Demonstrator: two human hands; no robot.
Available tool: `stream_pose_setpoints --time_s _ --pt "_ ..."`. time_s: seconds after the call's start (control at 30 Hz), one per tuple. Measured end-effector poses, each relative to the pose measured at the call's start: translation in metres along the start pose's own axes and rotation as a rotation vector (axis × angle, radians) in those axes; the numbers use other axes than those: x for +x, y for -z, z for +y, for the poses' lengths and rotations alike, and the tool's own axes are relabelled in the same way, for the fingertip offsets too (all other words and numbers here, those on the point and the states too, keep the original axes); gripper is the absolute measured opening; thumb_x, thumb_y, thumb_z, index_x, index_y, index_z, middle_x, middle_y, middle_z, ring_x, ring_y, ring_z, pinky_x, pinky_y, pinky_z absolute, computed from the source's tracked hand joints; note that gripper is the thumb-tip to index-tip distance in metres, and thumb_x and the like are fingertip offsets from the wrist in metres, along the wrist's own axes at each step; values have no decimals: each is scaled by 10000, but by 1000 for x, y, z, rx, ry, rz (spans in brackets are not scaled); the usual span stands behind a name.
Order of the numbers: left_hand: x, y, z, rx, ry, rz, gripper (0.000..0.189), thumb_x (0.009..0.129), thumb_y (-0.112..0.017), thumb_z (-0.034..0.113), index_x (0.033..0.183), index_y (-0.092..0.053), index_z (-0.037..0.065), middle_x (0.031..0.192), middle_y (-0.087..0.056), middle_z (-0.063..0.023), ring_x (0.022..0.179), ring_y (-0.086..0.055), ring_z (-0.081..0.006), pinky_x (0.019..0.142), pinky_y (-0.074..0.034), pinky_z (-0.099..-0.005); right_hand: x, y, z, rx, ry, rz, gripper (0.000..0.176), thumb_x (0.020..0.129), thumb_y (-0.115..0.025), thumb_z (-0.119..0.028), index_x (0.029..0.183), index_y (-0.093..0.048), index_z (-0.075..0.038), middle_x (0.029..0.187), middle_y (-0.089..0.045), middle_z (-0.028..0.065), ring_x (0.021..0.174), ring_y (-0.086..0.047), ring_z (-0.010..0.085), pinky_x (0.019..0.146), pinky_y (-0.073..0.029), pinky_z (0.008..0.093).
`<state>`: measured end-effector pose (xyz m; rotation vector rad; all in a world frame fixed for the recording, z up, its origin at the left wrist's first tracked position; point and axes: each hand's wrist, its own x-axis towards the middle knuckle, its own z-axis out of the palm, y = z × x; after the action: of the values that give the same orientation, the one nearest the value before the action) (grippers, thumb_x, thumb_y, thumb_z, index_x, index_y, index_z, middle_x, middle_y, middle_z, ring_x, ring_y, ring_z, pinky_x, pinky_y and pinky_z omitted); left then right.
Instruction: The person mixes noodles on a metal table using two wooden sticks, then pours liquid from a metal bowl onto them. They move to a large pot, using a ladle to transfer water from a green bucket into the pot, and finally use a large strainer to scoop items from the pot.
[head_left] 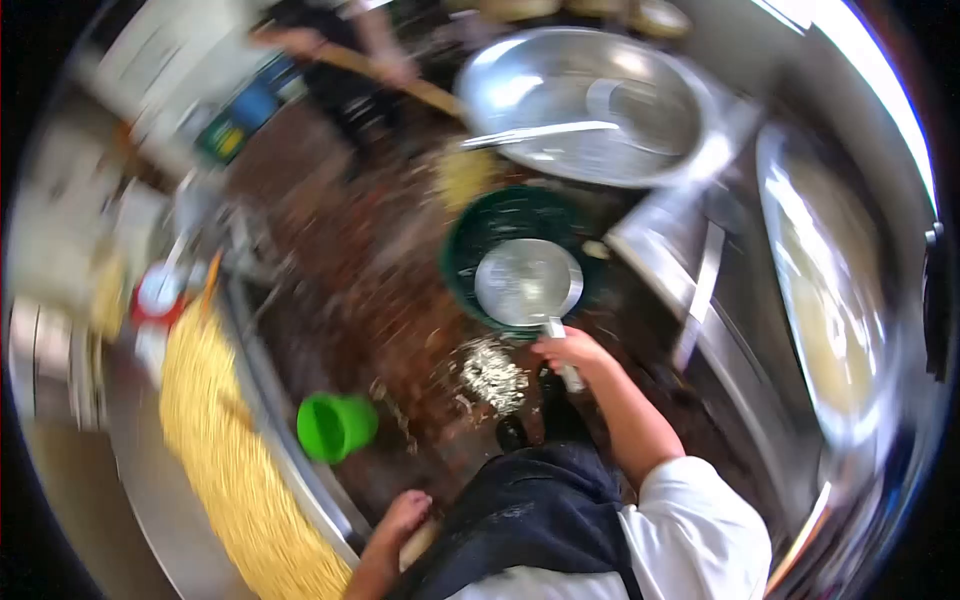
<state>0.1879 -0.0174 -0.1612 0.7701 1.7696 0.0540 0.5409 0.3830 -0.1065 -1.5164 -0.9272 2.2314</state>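
Right hand [569, 350] outstretched, holding metal pan [574, 287], left hand [407, 513] low

One held pan [527, 283], one lime bucket [335, 428], perhaps two basins [505, 110] [800, 310]

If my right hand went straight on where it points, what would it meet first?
Besides the round silvery metal pan it holds, your right hand would likely meet the dark green round tub, though depth is unclear.

Bright white light [882, 85] upper right, glare on metal bowl [550, 85], fisheye bending, swirling blur (worst near edges)
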Motion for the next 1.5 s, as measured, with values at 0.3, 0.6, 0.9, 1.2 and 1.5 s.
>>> stream_pose_setpoints --time_s 0.3,0.6,0.9,1.2,1.5 --pt "33 36 96 -10 65 26 241 897 -618 279 1063 -669 111 821 -678 -21 620 -602 -111 513 -476 -288 -217 32 -48 145 337 -136 181 812 -720 -161 872 -556 -111 670 -523 -35 528 -506 62 483 -425 229" --pt "29 -52 161 -9 23 -26 306 929 -593 305 1150 -647 100 923 -682 -34 704 -616 -116 580 -490 -295 -349 143 -31 295 513 218 235 809 -724 -148 967 -572 -61 689 -523 -7 510 -501 89 471 -433 251" --pt "-2 -102 139 102 78 -63 254 914 -624 329 1065 -689 135 868 -666 1 687 -601 -121 554 -463 -313 -373 259 12 922 741 68 136 908 -646 -157 966 -524 -134 677 -500 -49 495 -471 55 466 -435 247" --pt "-35 -93 136 96 115 57 292 916 -620 345 1093 -687 123 862 -661 1 679 -594 -122 530 -462 -298 -379 297 10 1265 1236 -511 194 1013 -497 -222 1104 -522 -53 765 -522 -35 605 -553 67 592 -447 274" --pt "-62 -113 138 -11 2 63 283 913 -628 356 1015 -687 99 828 -654 22 654 -575 -94 533 -453 -268 -359 296 -43 1139 1260 -920 403 1023 -476 -356 1200 -504 5 710 -533 -12 566 -544 99 562 -432 274"
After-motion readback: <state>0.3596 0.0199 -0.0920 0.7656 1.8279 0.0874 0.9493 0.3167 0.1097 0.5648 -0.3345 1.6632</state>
